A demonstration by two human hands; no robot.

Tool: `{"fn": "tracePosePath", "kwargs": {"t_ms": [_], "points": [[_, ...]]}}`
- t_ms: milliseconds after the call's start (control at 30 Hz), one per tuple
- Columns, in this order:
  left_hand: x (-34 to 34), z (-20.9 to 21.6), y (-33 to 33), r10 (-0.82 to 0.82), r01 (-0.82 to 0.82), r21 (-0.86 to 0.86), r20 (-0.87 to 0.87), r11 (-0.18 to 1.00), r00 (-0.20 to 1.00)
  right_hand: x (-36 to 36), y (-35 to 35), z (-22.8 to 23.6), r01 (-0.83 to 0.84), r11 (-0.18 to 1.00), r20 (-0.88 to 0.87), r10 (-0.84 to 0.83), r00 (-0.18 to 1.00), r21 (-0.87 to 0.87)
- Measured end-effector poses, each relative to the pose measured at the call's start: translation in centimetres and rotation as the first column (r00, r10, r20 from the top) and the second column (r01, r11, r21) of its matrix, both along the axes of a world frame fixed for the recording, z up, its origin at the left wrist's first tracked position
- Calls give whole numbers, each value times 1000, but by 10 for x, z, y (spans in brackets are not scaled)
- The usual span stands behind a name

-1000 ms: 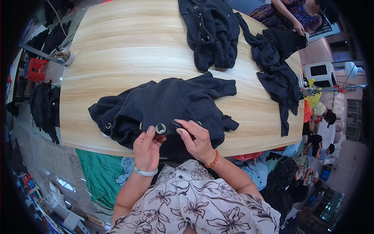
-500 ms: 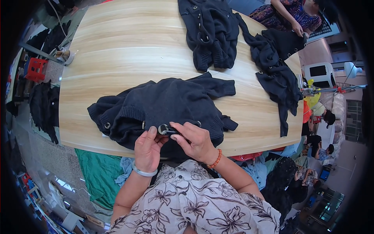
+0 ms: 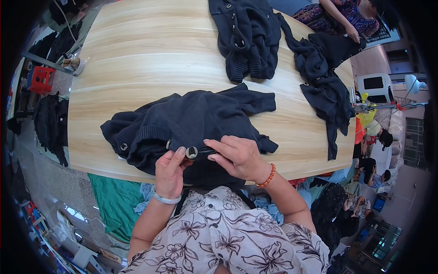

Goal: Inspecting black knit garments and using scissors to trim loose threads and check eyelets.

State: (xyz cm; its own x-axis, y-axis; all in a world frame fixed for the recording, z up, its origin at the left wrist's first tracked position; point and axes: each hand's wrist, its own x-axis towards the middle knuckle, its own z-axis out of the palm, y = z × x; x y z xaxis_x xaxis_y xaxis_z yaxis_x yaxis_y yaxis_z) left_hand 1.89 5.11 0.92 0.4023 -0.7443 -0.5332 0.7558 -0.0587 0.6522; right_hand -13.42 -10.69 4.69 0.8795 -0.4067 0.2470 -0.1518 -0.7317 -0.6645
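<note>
A dark navy knitted cardigan [image 3: 196,114] lies spread on the table in front of me. My left hand [image 3: 169,168] pinches its near edge beside a large round button [image 3: 191,152], which is pale-rimmed with a dark centre. From the right, my right hand [image 3: 238,157] grips a slim dark tool [image 3: 207,150] between thumb and fingers, its tip pointing at that button. Its exact kind is too small to tell. Another button [image 3: 168,144] shows just left of the pinched spot, and one more [image 3: 123,146] sits by the ribbed part at the left.
The pale wooden table [image 3: 137,59] carries a second dark cardigan [image 3: 248,41] at the far side and another dark knit garment [image 3: 326,91] at right. A co-worker's hand [image 3: 352,33] holds that one. Green cloth [image 3: 114,205] hangs below the near edge. A red stool [image 3: 41,80] stands left.
My right hand has drawn back to the right, taking the dark tool off the button, which now shows whole. My left hand has barely moved and keeps its pinch.
</note>
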Motion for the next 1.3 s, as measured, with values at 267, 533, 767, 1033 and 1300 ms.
{"fn": "tracePosePath", "kwargs": {"t_ms": [267, 533, 767, 1033, 1300], "points": [[3, 2, -5, -42, 42, 10, -29, 999, 999, 4, -14, -1, -95, 995, -30, 94, 995, -28], [5, 3, -9, -75, 80, 33, -143, 996, 987, 13, -17, -3, -185, 983, -31, 184, 982, -7], [6, 0, -8, -108, 115, 44, -139, 992, 984, 16, -22, -1, -217, 976, -30, 217, 976, 14], [11, -10, -2, -162, 159, -28, -155, 987, 975, 18, -20, -3, -261, 965, -73, 261, 963, 5], [8, -1, -7, -128, 131, 1, -194, 991, 973, 17, -17, -14, -207, 978, 19, 207, 978, 3]]}}
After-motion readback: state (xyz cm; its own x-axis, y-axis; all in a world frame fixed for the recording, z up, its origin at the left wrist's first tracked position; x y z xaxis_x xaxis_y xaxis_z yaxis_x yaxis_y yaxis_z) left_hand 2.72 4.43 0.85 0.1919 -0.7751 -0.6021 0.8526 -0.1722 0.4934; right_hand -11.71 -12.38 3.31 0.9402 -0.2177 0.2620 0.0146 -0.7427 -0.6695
